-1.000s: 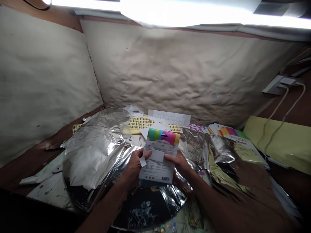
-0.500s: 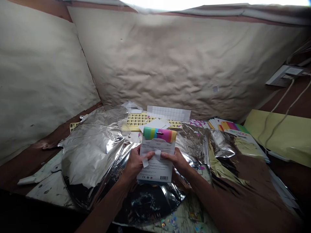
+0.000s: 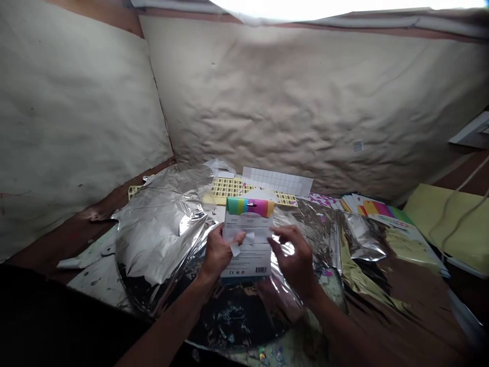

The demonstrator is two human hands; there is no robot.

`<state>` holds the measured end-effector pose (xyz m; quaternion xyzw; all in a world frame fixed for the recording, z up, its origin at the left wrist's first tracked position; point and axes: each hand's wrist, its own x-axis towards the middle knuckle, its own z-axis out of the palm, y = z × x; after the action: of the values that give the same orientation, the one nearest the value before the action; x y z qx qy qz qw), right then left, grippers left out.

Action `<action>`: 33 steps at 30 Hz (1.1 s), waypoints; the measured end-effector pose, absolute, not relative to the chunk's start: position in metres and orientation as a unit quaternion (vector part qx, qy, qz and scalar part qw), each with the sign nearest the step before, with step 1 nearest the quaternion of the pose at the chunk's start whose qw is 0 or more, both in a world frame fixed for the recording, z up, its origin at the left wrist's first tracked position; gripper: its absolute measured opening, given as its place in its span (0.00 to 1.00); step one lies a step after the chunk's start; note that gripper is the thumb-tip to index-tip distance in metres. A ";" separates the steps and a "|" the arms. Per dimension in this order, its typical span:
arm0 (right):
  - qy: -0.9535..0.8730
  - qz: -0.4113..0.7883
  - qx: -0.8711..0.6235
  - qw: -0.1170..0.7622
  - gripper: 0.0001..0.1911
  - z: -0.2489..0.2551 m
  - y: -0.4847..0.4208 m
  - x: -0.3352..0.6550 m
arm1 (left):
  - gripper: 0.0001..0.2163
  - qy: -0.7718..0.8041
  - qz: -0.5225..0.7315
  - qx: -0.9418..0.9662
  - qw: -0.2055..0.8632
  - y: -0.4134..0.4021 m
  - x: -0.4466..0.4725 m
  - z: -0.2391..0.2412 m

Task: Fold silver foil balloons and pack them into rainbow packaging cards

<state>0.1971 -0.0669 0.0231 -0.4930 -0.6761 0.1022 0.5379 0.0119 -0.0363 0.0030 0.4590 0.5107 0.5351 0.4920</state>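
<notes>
A flat white retail package (image 3: pixel 248 262) stands tilted towards me, with a rainbow-striped top, a hang hole, printed text and a barcode. My left hand (image 3: pixel 220 250) grips its left edge, thumb lying across the printed side. By that thumb is a small white paper piece (image 3: pixel 235 249), and a white strip (image 3: pixel 262 236) lies across the middle of the package. At the package's right edge is my right hand (image 3: pixel 294 250), fingers bent, with thumb and forefinger slightly apart. Nothing shows between them.
Silvery foil sheets (image 3: pixel 148 244) cover much of the table. Behind the package lie yellow sticker sheets (image 3: pixel 227 187) and a white grid sheet (image 3: pixel 278 179). Rainbow cards (image 3: pixel 382 210) and a yellow sheet (image 3: pixel 431 209) lie to the right. A papered wall (image 3: pixel 267 102) closes off the back.
My right hand has let go of the package's front and moved back to its right edge. The white strip now reaches towards that edge. My left hand keeps its hold; the view has shifted left.
</notes>
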 end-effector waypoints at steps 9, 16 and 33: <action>-0.847 0.000 -0.370 0.382 0.14 0.043 -0.087 0.162 | 0.12 0.517 0.522 0.529 0.425 -0.048 0.022 0.008; -0.772 0.090 -0.386 0.497 0.06 0.043 -0.089 0.170 | 0.15 0.528 0.525 0.521 0.417 -0.049 0.024 0.010; -0.442 0.367 -0.513 0.638 0.10 0.020 -0.070 0.166 | 0.18 0.543 0.568 0.478 0.393 -0.056 0.034 0.011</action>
<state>0.1656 -0.0699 0.0196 -0.5127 -0.4422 0.3674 0.6377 0.0340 -0.0563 0.0107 0.4777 0.5433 0.5677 0.3929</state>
